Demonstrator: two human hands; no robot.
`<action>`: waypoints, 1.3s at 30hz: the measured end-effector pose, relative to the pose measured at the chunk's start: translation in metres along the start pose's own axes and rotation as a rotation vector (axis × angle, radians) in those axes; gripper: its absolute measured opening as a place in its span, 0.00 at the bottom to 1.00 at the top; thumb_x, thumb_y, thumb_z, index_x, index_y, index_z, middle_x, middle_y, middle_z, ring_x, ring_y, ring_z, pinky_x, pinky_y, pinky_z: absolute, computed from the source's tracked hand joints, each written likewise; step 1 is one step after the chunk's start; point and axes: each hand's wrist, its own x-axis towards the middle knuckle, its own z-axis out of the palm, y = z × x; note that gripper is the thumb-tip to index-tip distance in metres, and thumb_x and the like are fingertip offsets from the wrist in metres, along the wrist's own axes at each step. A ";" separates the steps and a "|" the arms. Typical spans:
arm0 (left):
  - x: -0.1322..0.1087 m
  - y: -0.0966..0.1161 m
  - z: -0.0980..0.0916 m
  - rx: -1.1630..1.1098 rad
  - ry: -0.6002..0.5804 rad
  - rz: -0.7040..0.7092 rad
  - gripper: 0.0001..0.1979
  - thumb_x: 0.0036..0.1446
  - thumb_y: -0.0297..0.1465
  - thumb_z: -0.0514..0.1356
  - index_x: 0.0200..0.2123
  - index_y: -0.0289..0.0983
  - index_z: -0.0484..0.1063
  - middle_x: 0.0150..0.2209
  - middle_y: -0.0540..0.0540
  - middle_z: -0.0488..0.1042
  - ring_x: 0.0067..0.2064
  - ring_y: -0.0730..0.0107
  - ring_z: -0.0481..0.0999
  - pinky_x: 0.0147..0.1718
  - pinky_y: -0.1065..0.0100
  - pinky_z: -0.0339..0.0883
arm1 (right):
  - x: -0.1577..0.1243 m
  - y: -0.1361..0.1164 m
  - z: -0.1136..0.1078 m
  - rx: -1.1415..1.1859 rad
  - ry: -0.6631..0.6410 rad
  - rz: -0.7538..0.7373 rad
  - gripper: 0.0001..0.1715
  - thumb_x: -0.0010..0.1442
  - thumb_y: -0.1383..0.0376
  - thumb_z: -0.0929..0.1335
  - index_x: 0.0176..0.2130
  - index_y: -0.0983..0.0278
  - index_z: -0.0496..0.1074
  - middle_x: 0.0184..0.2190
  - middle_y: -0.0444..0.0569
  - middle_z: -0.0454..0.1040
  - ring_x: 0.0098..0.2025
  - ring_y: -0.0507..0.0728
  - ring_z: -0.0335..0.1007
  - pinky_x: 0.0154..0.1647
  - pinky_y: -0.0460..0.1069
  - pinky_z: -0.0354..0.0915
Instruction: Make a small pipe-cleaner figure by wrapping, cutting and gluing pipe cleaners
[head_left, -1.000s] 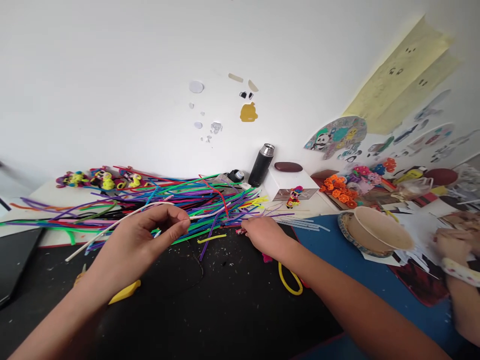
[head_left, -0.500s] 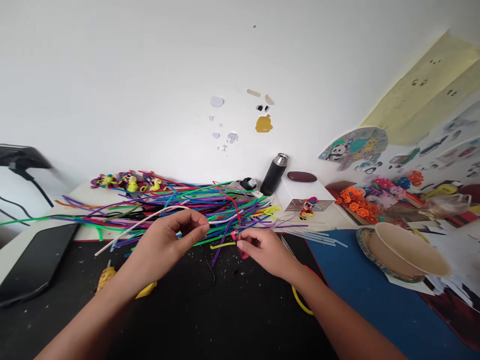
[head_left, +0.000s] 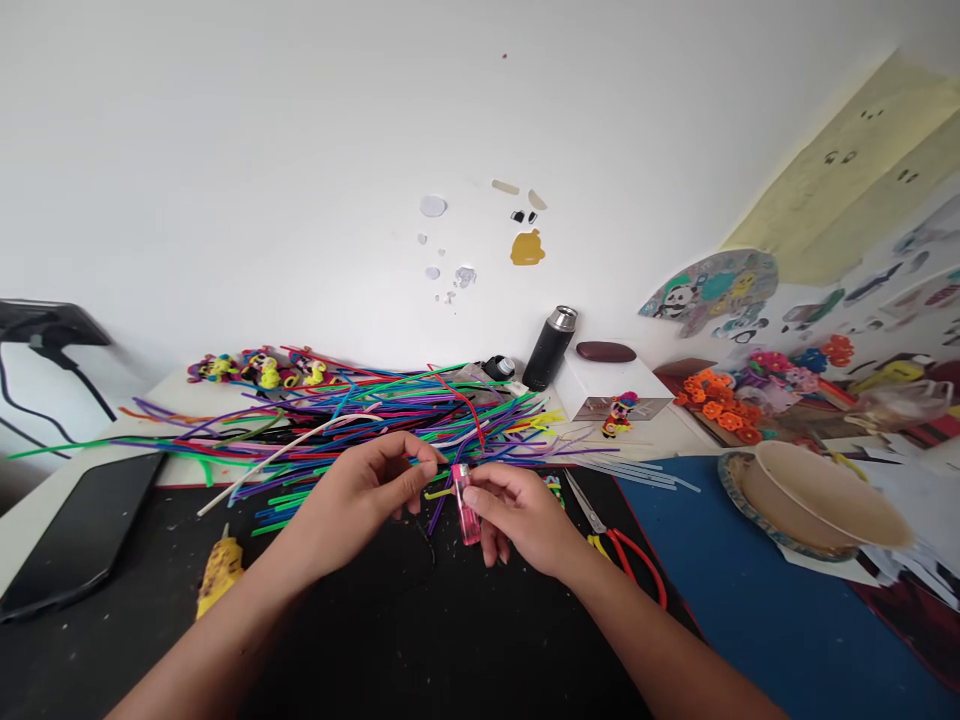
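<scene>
My right hand (head_left: 525, 510) is closed around a pink see-through lighter (head_left: 466, 508), which stands nearly upright with its metal top uppermost. Just left of it, my left hand (head_left: 375, 490) is in a pinch, thumb against forefinger. A thin dark bit seems to stick out of that pinch toward the lighter's top, too small to name. Behind both hands spreads a heap of coloured pipe cleaners (head_left: 397, 400). Right of my right hand lie scissors (head_left: 611, 535) with red and yellow handles. A yellow glue gun (head_left: 219, 572) rests left of my left forearm.
At the left lies a black phone-like slab (head_left: 79, 530). A black flask (head_left: 550, 350) leans by a white box (head_left: 611, 388), with a small figure (head_left: 621, 414) before it. A bowl (head_left: 825, 500) stands at right; small figures (head_left: 262, 368) sit at the back left.
My right hand has turned the lighter upright and brought it closer to my left hand. My left hand has moved slightly right. More of the scissors and glue gun shows.
</scene>
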 end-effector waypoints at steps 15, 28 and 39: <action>0.008 -0.016 0.010 -0.306 -0.118 -0.128 0.21 0.56 0.49 0.73 0.36 0.37 0.74 0.30 0.51 0.75 0.29 0.71 0.73 0.32 0.67 0.70 | 0.001 0.024 0.027 0.125 -0.101 -0.018 0.30 0.65 0.39 0.72 0.37 0.63 0.73 0.21 0.38 0.66 0.20 0.47 0.50 0.22 0.47 0.46; 0.009 -0.012 0.014 -0.024 -0.179 -0.111 0.20 0.60 0.50 0.66 0.34 0.39 0.73 0.30 0.52 0.72 0.29 0.70 0.74 0.31 0.66 0.74 | 0.012 0.036 0.028 0.105 0.059 0.002 0.35 0.60 0.34 0.73 0.29 0.63 0.72 0.17 0.35 0.57 0.20 0.48 0.47 0.22 0.48 0.44; 0.016 -0.023 0.001 -0.046 -0.031 -0.088 0.23 0.55 0.52 0.71 0.34 0.38 0.75 0.27 0.51 0.77 0.29 0.67 0.76 0.34 0.65 0.71 | 0.011 0.042 0.030 0.176 0.063 0.035 0.36 0.60 0.33 0.73 0.31 0.63 0.72 0.19 0.34 0.56 0.20 0.48 0.46 0.22 0.47 0.45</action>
